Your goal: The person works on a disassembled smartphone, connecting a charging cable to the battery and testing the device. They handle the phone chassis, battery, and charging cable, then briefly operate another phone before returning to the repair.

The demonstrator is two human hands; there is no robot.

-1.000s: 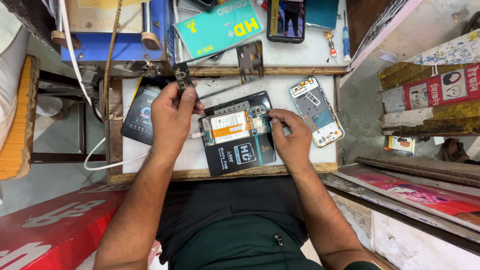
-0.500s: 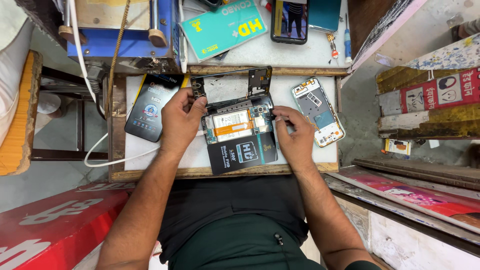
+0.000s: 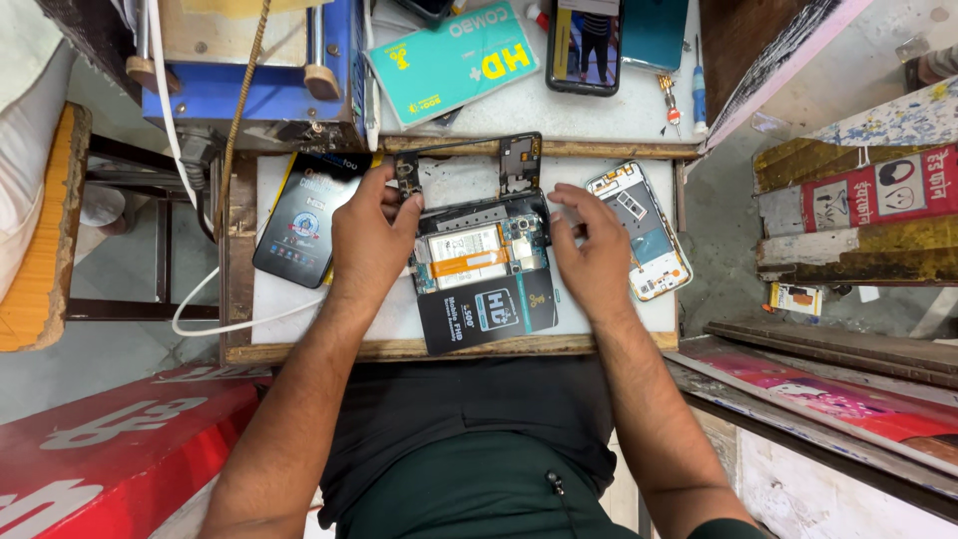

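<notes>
1. Since a moment ago, the right hand (image 3: 597,258) has lifted off the opened phone's (image 3: 479,255) right edge and now hovers just beside it, fingers loosely spread, holding nothing.
2. The left hand (image 3: 367,245) has stayed at the phone's upper left corner; its grip pinches a small dark part (image 3: 406,178) between thumb and fingertips.
3. The opened phone lies face down in the middle of a white surface (image 3: 299,309) framed by a worn wooden rim, its circuit board, orange flex strip and pale battery exposed.
4. A dark frame piece (image 3: 521,163) stands just beyond the phone's top edge.
5. A glossy black box (image 3: 489,311) lies partly under the phone's near end.
6. A second stripped phone body (image 3: 641,230), pale and metallic, lies tilted to the right.
7. A glossy black packet (image 3: 304,222) lies to the left, beside a white cable (image 3: 215,321).
8. Farther back sit a teal card packet (image 3: 454,60), a lit phone (image 3: 584,45) and a blue machine (image 3: 249,100).
9. Around the surface are a red box (image 3: 100,449), a grey floor, and stacked painted boards on the right.
</notes>
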